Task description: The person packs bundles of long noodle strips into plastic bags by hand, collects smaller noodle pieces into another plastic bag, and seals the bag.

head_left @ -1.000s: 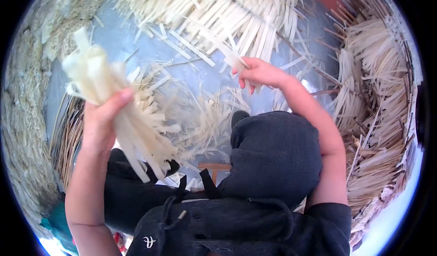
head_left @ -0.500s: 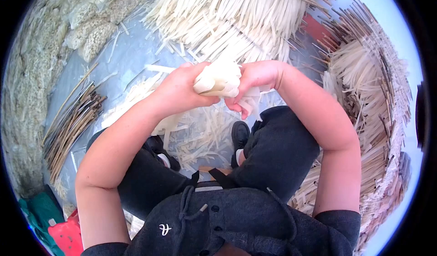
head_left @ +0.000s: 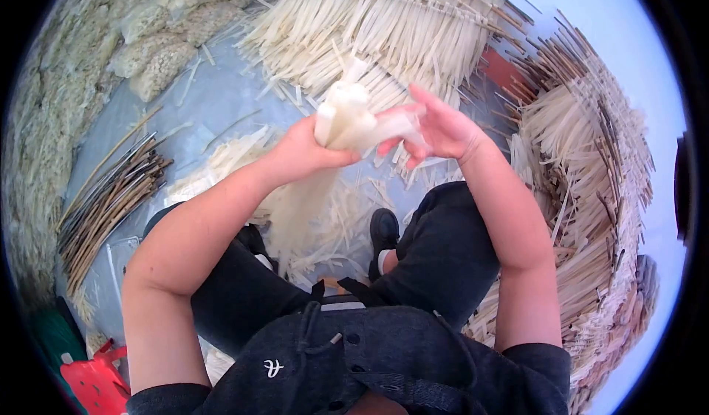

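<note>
My left hand [head_left: 306, 148] is wrapped around a thick bundle of cream-white flat strips [head_left: 346, 108], its upper end standing above my fist. Below that fist, a blurred pale length of strips hangs between my knees. My right hand [head_left: 443, 128] is to the right of the bundle with its fingers spread. A thin, smeared piece of the pale material reaches from the bundle towards these fingers; whether they touch it I cannot tell.
Rows of pale strips on thin sticks [head_left: 369, 27] lie ahead, and another large heap [head_left: 583, 179] curves along the right. Loose sticks [head_left: 114, 201] lie at the left beside rough cream-coloured piles [head_left: 159, 38]. Broken strips [head_left: 332, 223] litter the floor. A red plastic object [head_left: 96, 385] is bottom left.
My right hand has moved right, away from the bundle, and its fingers have spread. The bundle in my left hand now stands more upright, with a pale length hanging below.
</note>
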`<state>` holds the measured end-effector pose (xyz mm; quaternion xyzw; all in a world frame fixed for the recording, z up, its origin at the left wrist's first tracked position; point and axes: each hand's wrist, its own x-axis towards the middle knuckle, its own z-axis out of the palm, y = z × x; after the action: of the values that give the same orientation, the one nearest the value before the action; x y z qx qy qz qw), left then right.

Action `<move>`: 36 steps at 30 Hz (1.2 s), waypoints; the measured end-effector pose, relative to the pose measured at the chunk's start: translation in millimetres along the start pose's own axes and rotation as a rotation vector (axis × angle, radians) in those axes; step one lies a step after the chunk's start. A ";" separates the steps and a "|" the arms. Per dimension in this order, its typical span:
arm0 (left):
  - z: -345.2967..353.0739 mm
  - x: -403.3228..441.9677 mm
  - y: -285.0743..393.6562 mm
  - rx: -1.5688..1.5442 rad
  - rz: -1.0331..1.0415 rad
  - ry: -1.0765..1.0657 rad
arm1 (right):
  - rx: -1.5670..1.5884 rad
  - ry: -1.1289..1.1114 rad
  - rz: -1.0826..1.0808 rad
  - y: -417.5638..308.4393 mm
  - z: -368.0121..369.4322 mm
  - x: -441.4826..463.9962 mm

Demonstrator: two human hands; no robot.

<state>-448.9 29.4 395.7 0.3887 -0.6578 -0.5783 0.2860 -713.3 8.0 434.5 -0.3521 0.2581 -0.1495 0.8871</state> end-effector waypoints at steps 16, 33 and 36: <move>13.3 8.0 14.0 -0.778 -0.212 -0.330 | -0.847 0.932 -0.937 1.9 31.6 68.6; -3.7 18.2 9.7 -0.597 -0.169 -0.120 | -0.597 0.586 -0.821 4.6 54.2 89.9; -6.8 17.4 16.2 -0.527 -0.113 -0.140 | -0.539 0.599 -0.835 5.8 51.7 95.0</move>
<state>-455.6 11.6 411.5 0.2961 -0.4800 -0.7699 0.2985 -605.5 -2.1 428.8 -0.5799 0.3661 -0.5089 0.5203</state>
